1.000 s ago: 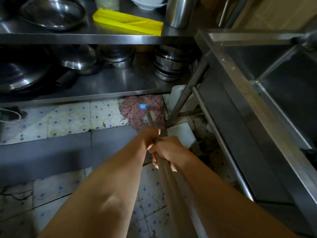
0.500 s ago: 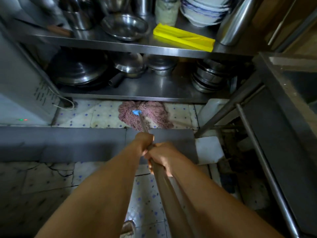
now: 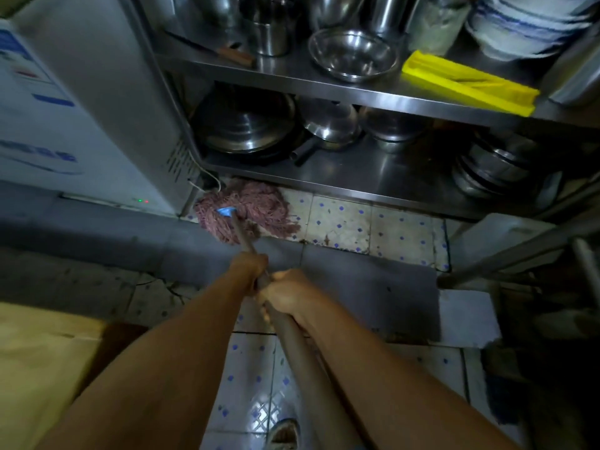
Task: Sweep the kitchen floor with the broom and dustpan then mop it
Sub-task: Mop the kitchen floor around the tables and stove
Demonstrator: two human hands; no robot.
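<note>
Since half a second ago your mop [image 3: 245,211] has slid left along the floor [image 3: 341,222] under the shelf [image 3: 357,186], and its head now sits beside the white fridge [image 3: 81,125]. You hold the pole low and slanted so the strings reach beneath that bottom shelf. Your left hand [image 3: 249,266] grips the pole farther down, its fingers wrapped round it; your right hand [image 3: 287,297] clamps it just behind, giving you leverage to push and steer.

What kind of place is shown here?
Probably a commercial kitchen: steel shelves stacked with pots and bowls, a white appliance beside them, and a mop on the tiled floor.
</note>
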